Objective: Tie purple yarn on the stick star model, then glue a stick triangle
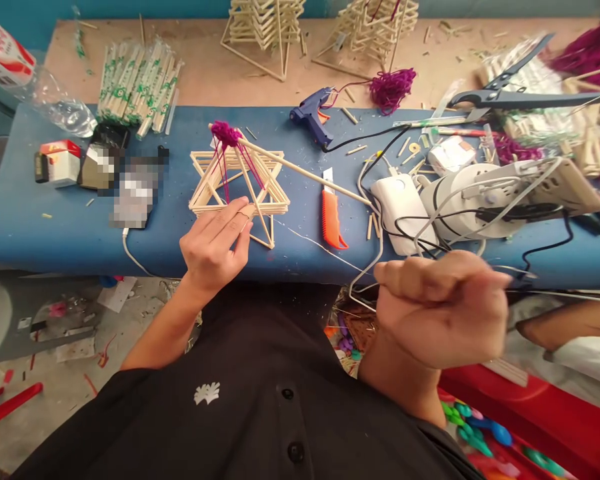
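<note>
A star-shaped frame of thin wooden sticks [275,193] sits on the blue table cover, its upright sticks meeting under a bundle of magenta yarn [226,133]. Yarn strands run down from that bundle to the frame. My left hand [217,240] grips the frame's near edge between thumb and fingers. Raised close to the camera at the right, my right hand [443,310] is curled closed; what it holds, if anything, is hidden. A thin pale thread [317,245] stretches from near the frame toward my right hand. One long stick [305,172] slants from the frame's top toward the right.
An orange utility knife [333,217], blade out, lies right of the frame. Behind it rest a blue glue gun [313,117] and a yarn ball [393,90]. Cables cross a white power block [403,210]. Wrapped stick bundles [137,83] and a bottle [63,100] stand left. Large pruning shears [525,99] lie right.
</note>
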`<act>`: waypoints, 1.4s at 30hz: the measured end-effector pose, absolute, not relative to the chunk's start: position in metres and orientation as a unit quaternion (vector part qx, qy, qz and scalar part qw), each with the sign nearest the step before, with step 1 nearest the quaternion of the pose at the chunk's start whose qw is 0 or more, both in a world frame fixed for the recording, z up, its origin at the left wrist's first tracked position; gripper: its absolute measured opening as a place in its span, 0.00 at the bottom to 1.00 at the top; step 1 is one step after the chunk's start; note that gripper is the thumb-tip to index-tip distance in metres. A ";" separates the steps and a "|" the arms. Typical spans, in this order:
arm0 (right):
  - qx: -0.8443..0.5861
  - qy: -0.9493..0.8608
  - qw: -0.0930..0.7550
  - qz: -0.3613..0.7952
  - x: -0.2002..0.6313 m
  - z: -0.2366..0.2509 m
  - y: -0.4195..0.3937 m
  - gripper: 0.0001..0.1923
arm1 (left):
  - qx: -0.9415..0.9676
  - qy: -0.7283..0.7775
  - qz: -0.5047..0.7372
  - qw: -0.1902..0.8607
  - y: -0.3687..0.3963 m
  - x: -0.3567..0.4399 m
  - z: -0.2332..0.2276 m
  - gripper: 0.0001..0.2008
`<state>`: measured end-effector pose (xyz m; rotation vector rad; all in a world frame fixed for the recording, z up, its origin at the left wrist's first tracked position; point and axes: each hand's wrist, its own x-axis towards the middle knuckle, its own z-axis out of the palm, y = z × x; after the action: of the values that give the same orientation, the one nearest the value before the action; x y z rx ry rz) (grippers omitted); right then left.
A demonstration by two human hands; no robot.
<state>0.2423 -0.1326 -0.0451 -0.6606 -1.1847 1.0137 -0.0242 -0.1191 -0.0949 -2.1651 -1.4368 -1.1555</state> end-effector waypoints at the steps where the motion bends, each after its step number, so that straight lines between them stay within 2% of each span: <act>1: -0.337 -0.544 0.645 0.418 0.240 -0.049 -0.133 0.23 | -0.756 -0.496 -0.402 0.143 -0.119 -0.025 -0.095 0.16; 4: -0.470 -0.658 0.520 0.277 0.230 -0.058 -0.133 0.17 | -0.762 -0.492 -0.397 0.142 -0.120 -0.027 -0.093 0.16; 6: -0.488 -0.726 0.435 0.213 0.223 -0.061 -0.129 0.13 | -0.765 -0.487 -0.396 0.144 -0.121 -0.027 -0.092 0.16; 7: -0.483 -0.743 0.418 0.200 0.220 -0.062 -0.126 0.12 | -0.766 -0.485 -0.397 0.143 -0.121 -0.027 -0.091 0.17; 14: -0.440 -0.772 0.414 0.199 0.202 -0.061 -0.102 0.13 | -0.777 -0.492 -0.365 0.142 -0.125 -0.027 -0.084 0.17; 19: -0.442 -0.767 0.433 0.172 0.195 -0.063 -0.098 0.10 | -0.771 -0.499 -0.363 0.158 -0.131 -0.025 -0.077 0.17; 23: -0.439 -0.763 0.466 0.088 0.188 -0.070 -0.092 0.06 | -0.752 -0.502 -0.387 0.182 -0.133 -0.022 -0.075 0.13; 26: -0.427 -0.758 0.493 0.021 0.182 -0.077 -0.084 0.04 | -0.736 -0.532 -0.385 0.164 -0.130 -0.018 -0.072 0.11; 31: -0.399 -0.781 0.479 -0.042 0.173 -0.079 -0.073 0.03 | -0.709 -0.568 -0.409 0.084 -0.126 -0.011 -0.063 0.11; 35: -0.352 -0.788 0.505 -0.026 0.171 -0.077 -0.069 0.05 | -0.681 -0.578 -0.449 0.029 -0.129 -0.006 -0.055 0.12; 42: -0.280 -0.806 0.520 0.040 0.176 -0.071 -0.072 0.04 | -0.527 -0.601 -0.484 -0.358 -0.126 -0.002 -0.032 0.14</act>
<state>0.1762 -0.0721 -0.0714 -0.6722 -1.9324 0.0954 -0.0018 -0.1264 -0.0315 -2.1850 -2.4906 -2.0057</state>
